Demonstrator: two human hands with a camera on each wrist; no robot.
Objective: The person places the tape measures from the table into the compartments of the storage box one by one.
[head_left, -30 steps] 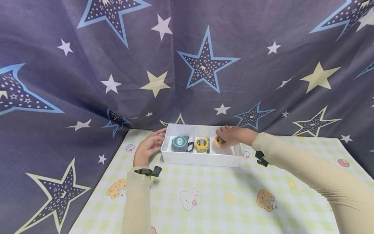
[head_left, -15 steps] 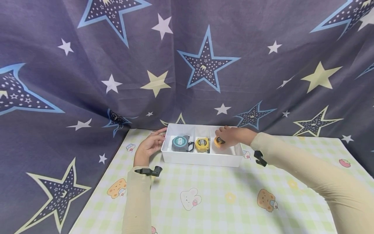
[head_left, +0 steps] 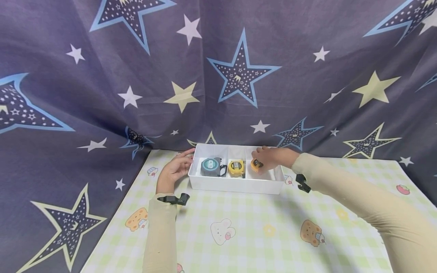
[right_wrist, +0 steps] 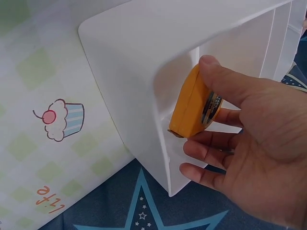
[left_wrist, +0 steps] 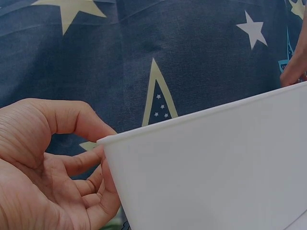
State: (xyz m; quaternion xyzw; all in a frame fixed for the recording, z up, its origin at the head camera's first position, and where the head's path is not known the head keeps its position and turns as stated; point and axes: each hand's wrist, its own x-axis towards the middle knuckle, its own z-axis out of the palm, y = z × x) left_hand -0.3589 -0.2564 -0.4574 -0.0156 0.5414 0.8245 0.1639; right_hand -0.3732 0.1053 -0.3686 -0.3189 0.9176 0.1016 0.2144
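A white divided box stands near the back of the table, with three compartments. My left hand is at its left end; in the left wrist view the thumb and fingers hold the box's corner by the rim. My right hand reaches into the right compartment and grips an orange tape measure between thumb and fingers. A dark grey tape measure with a teal face lies in the left compartment. The middle one holds a yellow tape measure. My right hand partly hides the orange one in the head view.
The table has a green-and-white checked cloth with printed cartoon animals. Directly behind the box hangs a dark curtain with stars. Black wrist cameras sit on both sleeves.
Almost nothing differs. My right hand and the orange tape measure stay in the right compartment, and my left hand keeps its place on the box.
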